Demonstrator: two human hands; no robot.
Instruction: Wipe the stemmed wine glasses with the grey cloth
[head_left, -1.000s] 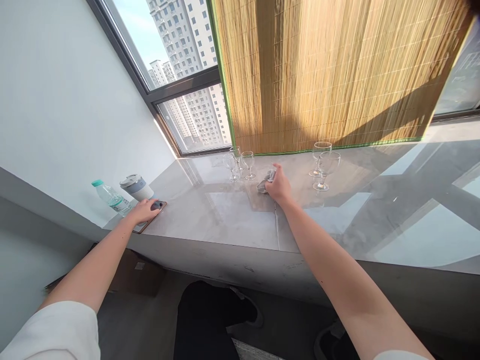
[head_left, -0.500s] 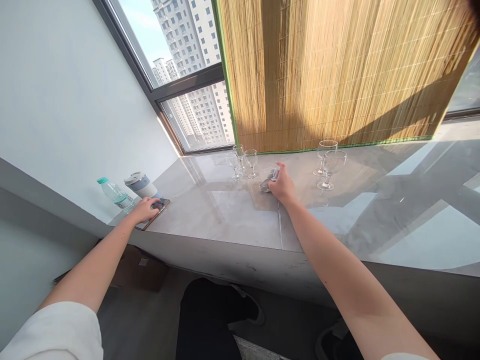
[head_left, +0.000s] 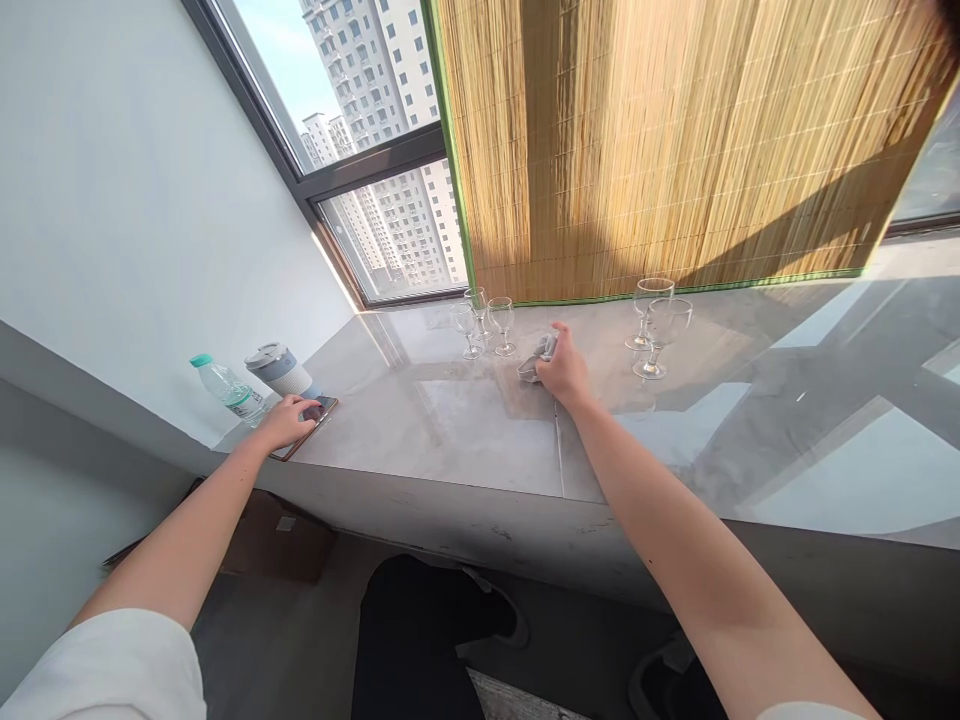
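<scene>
Cloth (head_left: 529, 369) slants away rightward, clamped by right hand (head_left: 564, 370); left hand (head_left: 285, 422) touches phone (head_left: 328, 406), grip unclear.

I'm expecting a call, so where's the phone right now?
In the head view, the phone lies on the left, partly under the left hand, near the cup.

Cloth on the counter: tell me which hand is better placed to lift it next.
Probably the right hand: it is on the cloth. The left hand is at the phone, well off to the left.
</scene>
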